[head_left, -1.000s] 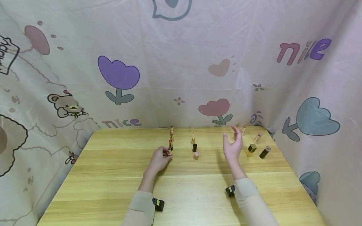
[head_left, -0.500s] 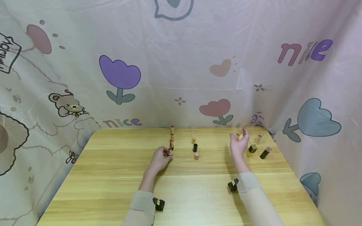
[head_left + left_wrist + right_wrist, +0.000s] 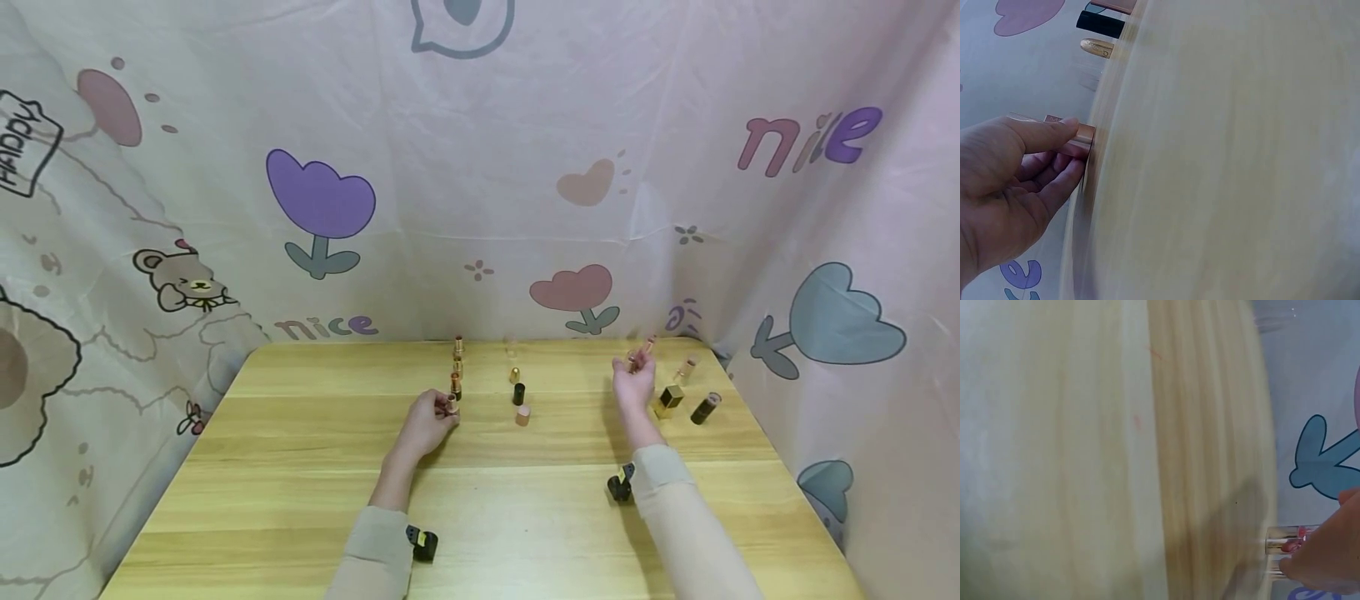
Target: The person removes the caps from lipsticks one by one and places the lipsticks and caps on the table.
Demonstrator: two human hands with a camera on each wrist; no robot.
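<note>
In the head view my left hand pinches a rose-gold lipstick that stands uncapped on the table, thumb on one side and fingers on the other. The left wrist view shows the lipstick's shiny base between thumb and fingertips. At the back right my right hand has its thumb and fingers closed on a clear lipstick with a gold base, mostly covered by the hand. Another pink-tipped lipstick stands right behind those fingers.
Uncapped lipsticks line up behind the left hand. Beside them runs a row of caps: rose, black, gold and clear. Right of the right hand stand a clear-topped lipstick, a gold-capped one and a dark tube.
My right hand has moved right and forward to the lipsticks at the back, and its spread fingers have closed on one. The left hand has kept its hold in place.
</note>
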